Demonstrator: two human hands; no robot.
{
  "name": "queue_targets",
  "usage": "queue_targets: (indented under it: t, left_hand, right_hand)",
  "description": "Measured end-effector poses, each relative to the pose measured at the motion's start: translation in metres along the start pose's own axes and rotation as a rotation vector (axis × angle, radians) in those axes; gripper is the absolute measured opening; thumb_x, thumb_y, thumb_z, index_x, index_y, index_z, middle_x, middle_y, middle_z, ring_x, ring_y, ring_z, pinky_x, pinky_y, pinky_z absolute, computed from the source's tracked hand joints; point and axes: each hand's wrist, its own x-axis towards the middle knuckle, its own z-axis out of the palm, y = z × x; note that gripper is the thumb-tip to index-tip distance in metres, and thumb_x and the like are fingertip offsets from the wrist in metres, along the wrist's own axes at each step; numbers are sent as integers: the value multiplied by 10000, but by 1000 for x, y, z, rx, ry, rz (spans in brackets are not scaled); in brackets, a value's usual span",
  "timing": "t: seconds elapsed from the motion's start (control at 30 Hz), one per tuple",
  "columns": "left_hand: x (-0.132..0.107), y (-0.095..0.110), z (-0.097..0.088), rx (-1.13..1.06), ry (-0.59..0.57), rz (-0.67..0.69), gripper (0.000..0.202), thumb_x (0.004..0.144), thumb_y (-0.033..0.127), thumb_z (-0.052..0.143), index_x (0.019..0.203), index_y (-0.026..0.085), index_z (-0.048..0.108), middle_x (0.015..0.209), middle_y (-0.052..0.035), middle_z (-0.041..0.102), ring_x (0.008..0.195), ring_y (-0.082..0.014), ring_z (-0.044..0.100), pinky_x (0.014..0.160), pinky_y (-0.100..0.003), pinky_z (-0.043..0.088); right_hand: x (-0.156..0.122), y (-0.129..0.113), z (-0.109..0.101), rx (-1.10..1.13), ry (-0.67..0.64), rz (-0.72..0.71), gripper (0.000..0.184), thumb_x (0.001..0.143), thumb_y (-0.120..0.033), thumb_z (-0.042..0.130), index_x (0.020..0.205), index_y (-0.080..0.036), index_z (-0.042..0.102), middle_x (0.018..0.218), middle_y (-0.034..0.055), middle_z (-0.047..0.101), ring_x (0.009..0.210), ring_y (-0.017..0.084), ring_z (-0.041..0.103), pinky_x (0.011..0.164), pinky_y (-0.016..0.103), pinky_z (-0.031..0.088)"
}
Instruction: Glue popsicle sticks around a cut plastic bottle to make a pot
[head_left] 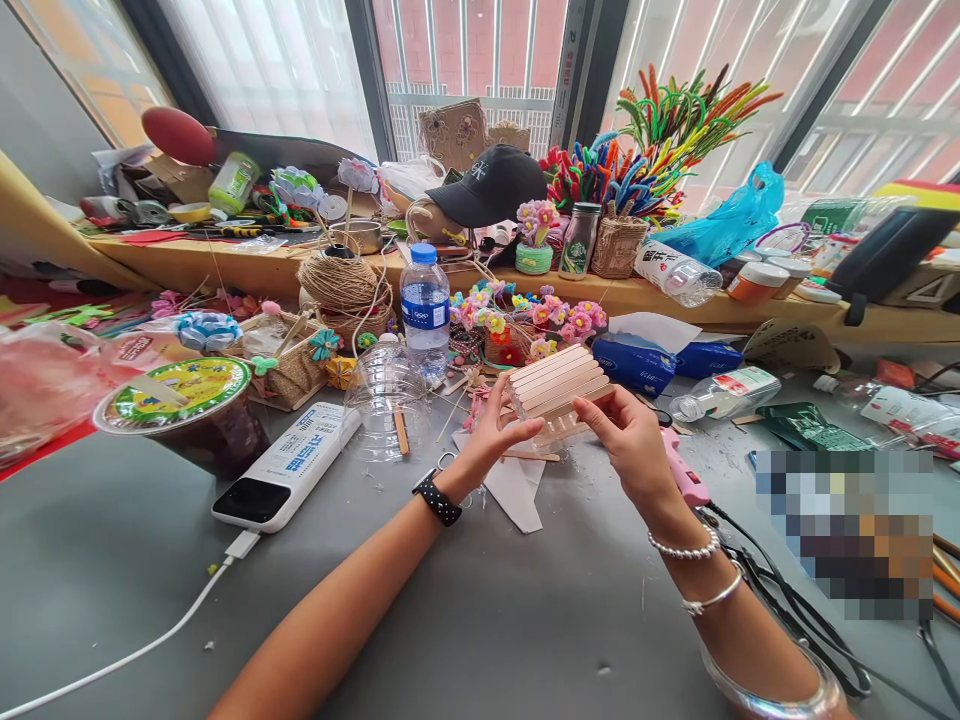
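Between my two hands is a clear plastic piece with wooden craft sticks point(559, 385) lying side by side along its upper face. My left hand point(495, 435) grips its left end, thumb stretched along the near side. At the right end, my right hand point(626, 430) pinches the sticks between thumb and fingers. Under the piece lie white paper point(514, 495) and a loose craft stick point(531, 457). A pink glue gun point(684, 470) rests just beyond my right wrist, partly hidden by it. Left of my left hand stands a cut clear plastic bottle point(386, 405) with a stick against it.
A white power bank point(289, 470) with a cable and a lidded cup point(184, 410) stand at left. Behind are a water bottle point(425, 310), crochet flowers point(570, 320) and blue tissue packs point(637, 362). Black cords point(795, 610) run along the right. A cluttered ledge point(480, 285) spans the back.
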Motion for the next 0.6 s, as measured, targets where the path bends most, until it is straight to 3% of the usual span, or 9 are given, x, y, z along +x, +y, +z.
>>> queue_targets:
  t: [0.17,0.4,0.6]
  left_hand:
    - [0,1,0,4,27,-4,829,655,309,678,1317,335,179,1312,-77,363,1150,-290,402,955,-481,316]
    - [0,-2,3,-7,22,47,787,672,297,672,1305,309,203,1324,-80,355,1199,-257,358,982,-427,307]
    - [0,-3,3,-21,34,17,793,663,320,681,1299,290,209,1320,-100,349,1181,-262,380,981,-434,308]
  right_hand:
    - [-1,-2,1,-6,1,-15,274,709,-417,574,830,-172,553,784,34,606,696,137,539,631,263,436]
    - [-2,-5,3,-48,87,-71,526,712,-410,575,1180,-214,435,707,-4,562,628,133,500,598,271,422]
    - [-4,-8,4,-81,131,-75,502,725,-407,559,1182,-215,477,755,13,568,650,138,504,617,279,436]
